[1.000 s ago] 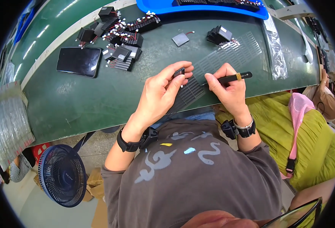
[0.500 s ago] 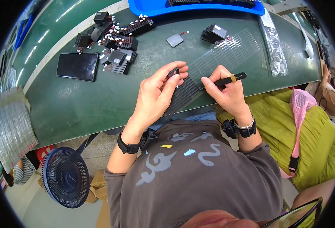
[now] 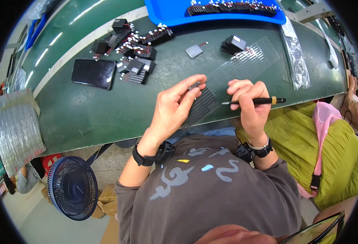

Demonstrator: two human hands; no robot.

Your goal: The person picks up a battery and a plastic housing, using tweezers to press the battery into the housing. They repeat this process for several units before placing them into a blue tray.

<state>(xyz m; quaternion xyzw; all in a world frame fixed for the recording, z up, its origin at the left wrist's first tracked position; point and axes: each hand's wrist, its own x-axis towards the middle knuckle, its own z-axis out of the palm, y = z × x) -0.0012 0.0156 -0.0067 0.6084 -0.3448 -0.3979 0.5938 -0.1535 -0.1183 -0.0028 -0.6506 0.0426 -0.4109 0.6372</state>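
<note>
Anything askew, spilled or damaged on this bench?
No spill or damage visible. The slotted sheet by the left hand lies slantwise on the green bench. Wired black blocks sit in a jumbled heap, while one grey block lies alone.

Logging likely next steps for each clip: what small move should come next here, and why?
Probably bring the tweezers left toward the small dark piece. The left hand pinches that piece by the slotted sheet, while the right hand holds the tweezers with their tips pointing that way but short of it.
</note>
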